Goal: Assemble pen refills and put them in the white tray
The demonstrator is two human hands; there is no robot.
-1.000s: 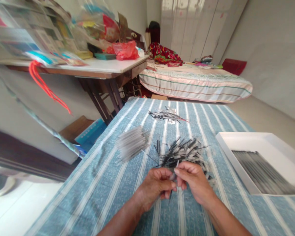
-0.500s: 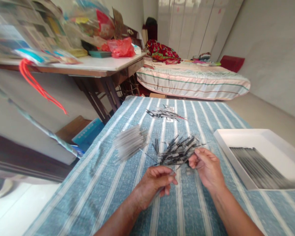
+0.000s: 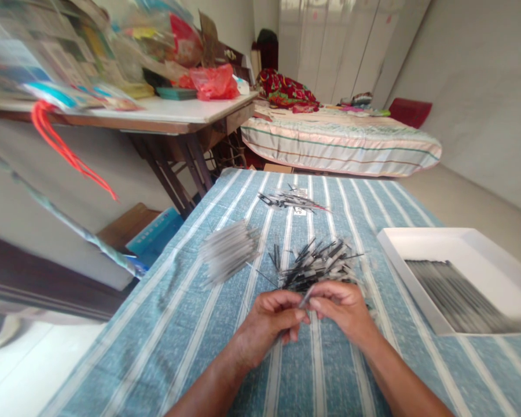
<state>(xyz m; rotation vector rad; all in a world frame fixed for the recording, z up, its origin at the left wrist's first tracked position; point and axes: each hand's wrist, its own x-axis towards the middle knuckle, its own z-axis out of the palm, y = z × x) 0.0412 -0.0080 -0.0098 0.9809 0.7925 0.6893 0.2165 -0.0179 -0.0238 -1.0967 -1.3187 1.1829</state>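
My left hand (image 3: 271, 318) is closed round a slim grey stick (image 3: 305, 297), whose tip pokes up past the thumb and forefinger. Fingertips of my right hand (image 3: 345, 307) are pinched together right beside that tip; whatever small piece they hold is hidden. Just beyond both hands lies a loose heap of short black and grey pieces (image 3: 316, 263). Left of the heap is a neat stack of thin light-grey sticks (image 3: 229, 250), blurred at its edges. Farther back sits a smaller scatter of thin black, grey and red-tipped pieces (image 3: 289, 200).
A white open box (image 3: 438, 238) with a row of dark sticks (image 3: 455, 295) stands at the right on the striped cloth (image 3: 191, 353). To the left is a cluttered table (image 3: 165, 119) with a red cord (image 3: 65, 145) hanging down. Behind is a bed (image 3: 342, 142).
My right hand has moved left and toward me, from the edge of the heap to the stick tip at my left hand. The left hand has stayed almost still.
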